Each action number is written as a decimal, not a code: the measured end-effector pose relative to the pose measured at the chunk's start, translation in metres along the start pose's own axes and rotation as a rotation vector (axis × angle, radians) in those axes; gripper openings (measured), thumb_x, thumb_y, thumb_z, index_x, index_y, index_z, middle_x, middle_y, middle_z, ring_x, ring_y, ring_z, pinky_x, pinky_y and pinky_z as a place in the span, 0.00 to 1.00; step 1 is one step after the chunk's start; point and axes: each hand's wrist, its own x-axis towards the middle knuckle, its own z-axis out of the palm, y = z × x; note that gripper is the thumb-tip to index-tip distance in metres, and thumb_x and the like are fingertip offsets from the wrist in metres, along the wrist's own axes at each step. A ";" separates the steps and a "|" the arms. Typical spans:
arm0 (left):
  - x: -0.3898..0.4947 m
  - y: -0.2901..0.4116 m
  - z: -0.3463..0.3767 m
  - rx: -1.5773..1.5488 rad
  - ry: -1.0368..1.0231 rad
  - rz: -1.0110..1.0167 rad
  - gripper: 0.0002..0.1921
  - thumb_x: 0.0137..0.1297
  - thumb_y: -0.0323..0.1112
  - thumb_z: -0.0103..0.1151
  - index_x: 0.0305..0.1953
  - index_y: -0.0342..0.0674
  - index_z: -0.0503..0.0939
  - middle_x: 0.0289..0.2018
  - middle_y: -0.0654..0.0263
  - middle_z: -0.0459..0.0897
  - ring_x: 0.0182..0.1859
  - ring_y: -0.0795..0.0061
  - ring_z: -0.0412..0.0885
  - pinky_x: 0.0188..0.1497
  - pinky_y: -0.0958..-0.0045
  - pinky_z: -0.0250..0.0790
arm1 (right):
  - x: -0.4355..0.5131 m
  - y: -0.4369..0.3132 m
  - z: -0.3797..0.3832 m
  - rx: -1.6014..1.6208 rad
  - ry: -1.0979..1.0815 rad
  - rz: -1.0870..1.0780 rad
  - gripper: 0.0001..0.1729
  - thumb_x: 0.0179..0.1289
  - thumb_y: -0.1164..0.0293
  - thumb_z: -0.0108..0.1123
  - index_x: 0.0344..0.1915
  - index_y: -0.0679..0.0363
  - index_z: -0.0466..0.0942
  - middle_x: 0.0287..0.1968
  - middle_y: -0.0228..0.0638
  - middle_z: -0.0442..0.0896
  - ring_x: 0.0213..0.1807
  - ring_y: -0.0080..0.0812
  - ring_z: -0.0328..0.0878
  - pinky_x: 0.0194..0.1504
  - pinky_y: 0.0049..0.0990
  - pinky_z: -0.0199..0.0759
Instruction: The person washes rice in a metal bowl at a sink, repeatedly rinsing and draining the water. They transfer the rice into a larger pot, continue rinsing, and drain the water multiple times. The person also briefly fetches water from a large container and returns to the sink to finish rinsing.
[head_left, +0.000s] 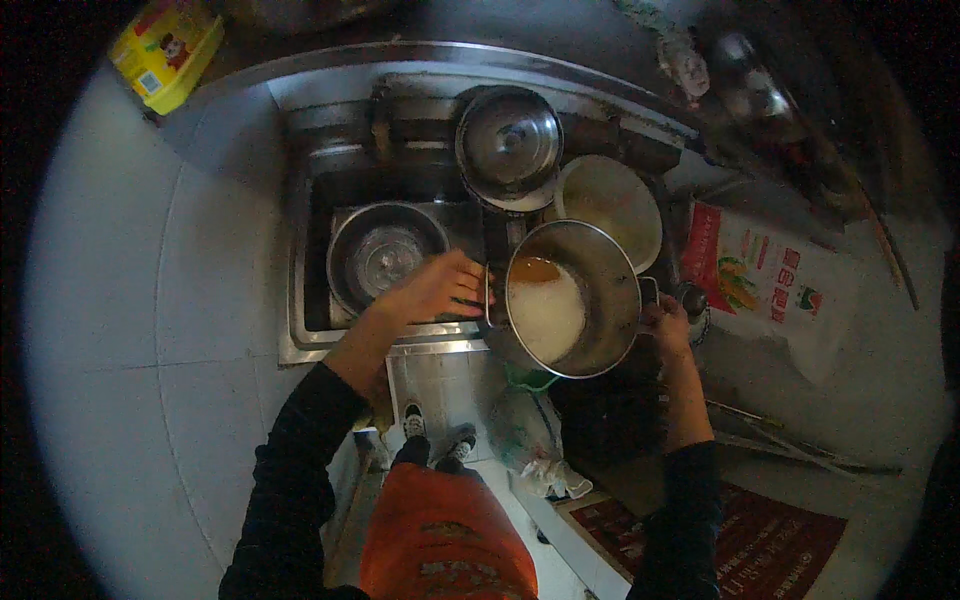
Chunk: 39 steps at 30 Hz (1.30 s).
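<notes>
A deep metal pot (611, 300) with two loop handles hangs tilted in front of me, with pale foam and brownish liquid inside. My right hand (664, 322) grips the handle on its right side. At the left handle is my left hand (450, 289), its fingers bent beside the loop; whether they close on it cannot be told. To the left, a round metal basin (346, 262) rests in the sink (300, 300). Behind the pot stand a whitish round tub (611, 199) and a metal bowl (510, 142) above a pale rim.
At the right lies a white and red printed bag (757, 262). A tied plastic bag (532, 435) is below the pot, near a dark red printed mat (780, 540). A yellow container (169, 56) stands at the upper left. Dark cookware (757, 90) is at the upper right.
</notes>
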 end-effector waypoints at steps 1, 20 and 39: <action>0.006 -0.007 -0.024 0.152 0.196 0.038 0.18 0.65 0.48 0.52 0.39 0.36 0.76 0.39 0.54 0.81 0.46 0.60 0.80 0.50 0.58 0.74 | -0.001 0.001 0.000 -0.006 -0.003 -0.031 0.18 0.62 0.73 0.56 0.52 0.62 0.75 0.37 0.33 0.79 0.34 0.28 0.76 0.39 0.28 0.74; 0.195 -0.165 -0.222 1.636 0.399 0.452 0.14 0.65 0.40 0.55 0.47 0.39 0.77 0.44 0.55 0.79 0.48 0.60 0.78 0.47 0.56 0.72 | -0.019 0.004 0.004 -0.139 0.083 -0.088 0.12 0.68 0.69 0.56 0.48 0.62 0.79 0.33 0.26 0.79 0.28 0.16 0.72 0.27 0.19 0.64; 0.131 -0.082 -0.170 0.857 0.182 0.856 0.11 0.67 0.35 0.54 0.45 0.34 0.76 0.35 0.61 0.81 0.39 0.66 0.81 0.38 0.68 0.74 | -0.010 0.014 -0.004 -0.039 -0.061 -0.058 0.17 0.66 0.64 0.62 0.50 0.60 0.77 0.41 0.29 0.81 0.42 0.22 0.76 0.45 0.24 0.70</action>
